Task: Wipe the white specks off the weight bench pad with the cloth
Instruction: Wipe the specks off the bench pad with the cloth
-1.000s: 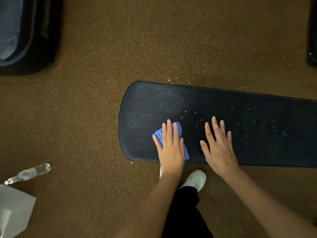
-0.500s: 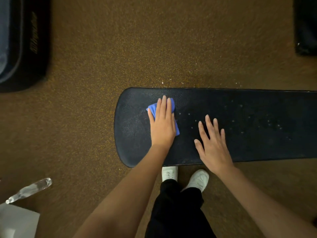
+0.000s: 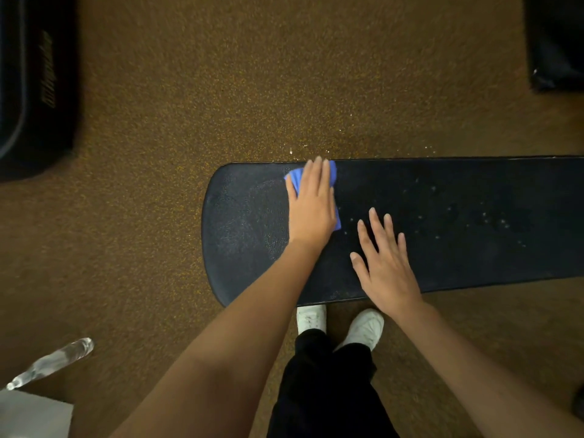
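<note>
I see bench pad [image 3: 442, 263] long axis running left-right, rounded end pointing left. My left hand [image 3: 311, 210] flat, fingers straight, pressing blue cloth [image 3: 295, 180] at pad's far edge. Right hand [image 3: 387, 270] spread flat on pad's near side. White specks [image 3: 493, 219] right of both hands.

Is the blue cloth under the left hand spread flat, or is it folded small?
Folded or bunched small. The blue cloth shows only at the edges of the flat left hand pressing it on the black bench pad.
</note>
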Available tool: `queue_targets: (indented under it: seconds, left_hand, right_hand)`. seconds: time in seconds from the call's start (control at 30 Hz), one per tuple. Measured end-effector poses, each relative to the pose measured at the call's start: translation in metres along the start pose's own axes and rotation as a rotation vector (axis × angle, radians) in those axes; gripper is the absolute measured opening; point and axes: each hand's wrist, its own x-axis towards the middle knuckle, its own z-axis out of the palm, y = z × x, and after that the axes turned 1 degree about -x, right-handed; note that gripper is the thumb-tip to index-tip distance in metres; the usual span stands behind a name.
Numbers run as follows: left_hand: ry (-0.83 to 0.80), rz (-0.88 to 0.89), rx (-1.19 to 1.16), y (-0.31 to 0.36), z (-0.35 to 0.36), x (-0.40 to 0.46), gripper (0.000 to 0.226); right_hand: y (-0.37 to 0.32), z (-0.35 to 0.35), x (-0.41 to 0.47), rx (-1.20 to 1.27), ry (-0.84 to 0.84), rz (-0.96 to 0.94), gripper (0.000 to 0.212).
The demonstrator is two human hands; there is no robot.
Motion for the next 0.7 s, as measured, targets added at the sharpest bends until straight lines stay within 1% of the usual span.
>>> queue_targets:
  seconds: [0.07,0.13,0.23,0.37,0.57,0.63,0.7]
  left_hand:
    - [-0.029,0.066,0.037,0.001,0.005,-0.017,0.049]
    - [-0.033,0.062,0.083,-0.007,0.005,-0.024,0.051]
    - [-0.02,-0.009,0.064,-0.012,0.0,-0.015,0.052]
    - [0.004,-0.091,-0.002,0.002,0.0,-0.005,0.052]
    - [-0.067,0.056,-0.015,0.02,0.008,-0.023,0.05]
    - [-0.096,0.054,-0.092,0.027,0.006,-0.031,0.051]
    - [-0.079,0.067,-0.206,0.026,-0.002,-0.036,0.052]
  right_hand:
    - [0.001,-0.002,-0.001,0.008,-0.001,-0.001,0.059]
    - [0.003,-0.003,-0.002,-0.004,-0.013,-0.002,0.06]
    - [0.005,-0.004,-0.003,-0.001,-0.003,-0.012,0.062]
    - [0.004,0.0,-0.003,0.023,0.02,-0.013,0.062]
    - [0.004,0.0,-0.002,0.059,0.027,-0.022,0.055]
    - [0.003,-0.004,-0.002,0.131,0.058,0.008,0.054]
    - [0.0,-0.007,-0.002,0.194,0.126,0.057,0.056]
